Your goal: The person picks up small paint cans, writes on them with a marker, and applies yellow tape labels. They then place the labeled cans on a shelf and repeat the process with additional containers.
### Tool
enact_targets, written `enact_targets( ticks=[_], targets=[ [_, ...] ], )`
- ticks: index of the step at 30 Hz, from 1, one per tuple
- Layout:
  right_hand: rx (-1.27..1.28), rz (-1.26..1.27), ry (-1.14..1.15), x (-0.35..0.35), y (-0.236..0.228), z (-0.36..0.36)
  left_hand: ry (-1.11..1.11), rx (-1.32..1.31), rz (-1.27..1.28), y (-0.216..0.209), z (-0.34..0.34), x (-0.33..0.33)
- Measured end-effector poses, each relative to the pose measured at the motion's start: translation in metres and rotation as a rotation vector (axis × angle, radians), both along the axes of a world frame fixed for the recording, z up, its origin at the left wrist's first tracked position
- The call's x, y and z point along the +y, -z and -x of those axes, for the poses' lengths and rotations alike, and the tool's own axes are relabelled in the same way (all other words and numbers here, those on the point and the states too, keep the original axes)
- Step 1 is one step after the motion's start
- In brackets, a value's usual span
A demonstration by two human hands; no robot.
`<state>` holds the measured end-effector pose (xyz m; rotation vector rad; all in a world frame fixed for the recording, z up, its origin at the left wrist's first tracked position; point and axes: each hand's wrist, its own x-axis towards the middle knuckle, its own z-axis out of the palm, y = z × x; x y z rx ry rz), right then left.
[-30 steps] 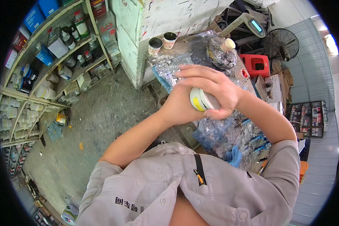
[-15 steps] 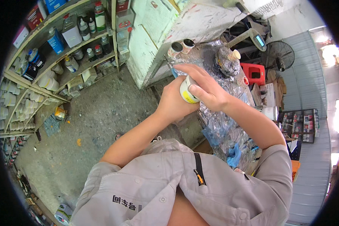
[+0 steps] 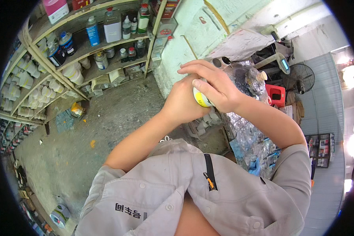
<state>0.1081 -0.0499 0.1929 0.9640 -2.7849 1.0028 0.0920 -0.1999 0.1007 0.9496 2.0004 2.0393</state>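
My left hand (image 3: pixel 181 99) is wrapped round a small white cup (image 3: pixel 201 98) with a yellow label, in front of my chest. Over the cup's top lies my right hand (image 3: pixel 216 83), its fingers stretched out past the left knuckles and its thumb near the rim. The two hands hide most of the cup, so its top and any lid cannot be seen.
Shelves (image 3: pixel 82 49) on the left carry bottles, cans and stacked white tubs. To the right stands a foil-covered bench (image 3: pixel 240 122) with a foil-wrapped container (image 3: pixel 255 80), a device with a lit display (image 3: pixel 284 64) and a red plastic item (image 3: pixel 276 95). A fan (image 3: pixel 301 80) stands behind.
My view has turned and shifted left, bringing more of the shelves in and moving the bench rightward. My right hand has slid further over the cup, and less of the cup shows.
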Motion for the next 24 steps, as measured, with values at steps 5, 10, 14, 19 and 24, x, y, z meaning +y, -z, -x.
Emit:
enact_targets(
  ticks=[5,10,14,19,24],
  targets=[
    [-0.199,0.213,0.127,-0.045,-0.006,0.021,-0.207,0.092,-0.023,-0.005,0.005,-0.045],
    [-0.834,0.840,0.315,-0.067,-0.003,0.025,-0.374,0.016,-0.114,-0.004,0.020,-0.078],
    [-1.237,0.803,0.221,-0.073,0.010,0.034,-0.446,0.011,-0.096,0.008,0.025,-0.094],
    [-1.360,0.826,0.182,-0.082,0.025,0.063,-0.514,-0.010,0.027,0.017,0.042,-0.110],
    [-1.354,0.781,0.159,-0.094,0.034,0.096,-0.617,0.043,0.045,0.025,0.063,-0.118]
  ],
)
